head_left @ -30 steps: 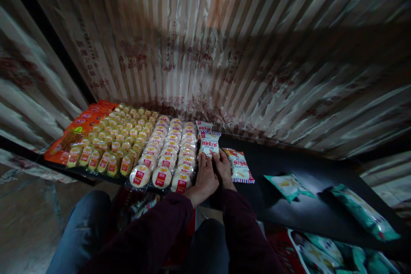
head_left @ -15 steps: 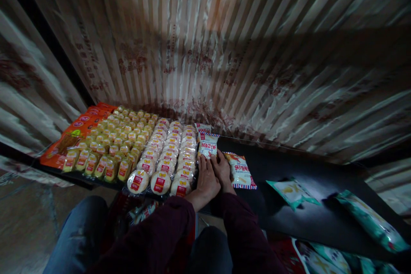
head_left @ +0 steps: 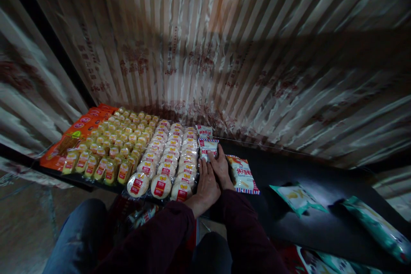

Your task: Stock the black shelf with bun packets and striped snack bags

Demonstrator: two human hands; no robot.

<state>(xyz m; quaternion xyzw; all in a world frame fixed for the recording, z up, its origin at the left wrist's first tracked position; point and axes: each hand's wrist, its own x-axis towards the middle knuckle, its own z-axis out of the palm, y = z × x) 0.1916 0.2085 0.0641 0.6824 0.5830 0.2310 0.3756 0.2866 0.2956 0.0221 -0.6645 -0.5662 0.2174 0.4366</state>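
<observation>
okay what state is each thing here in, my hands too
Front white packet, printed side up, near end covered
White packet behind it, printed side up
Left hand, fingers extended at the covered end
Right hand, thumb over the front packet
Orange-and-white packet, lying flat
Two green packets, lying apart
Round white snacks, wrapped, three rows
Yellow snacks, wrapped, in rows
Orange bags, lying flat

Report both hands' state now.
Left hand: open, at the near end of the nearer white packet.
Right hand: touching that packet; grip can't be told.

Hands point(head_left: 208, 186) hide the white packet's point(head_left: 207, 144) near end from us; the shelf's point(head_left: 321, 171) front right corner is cut off.
</observation>
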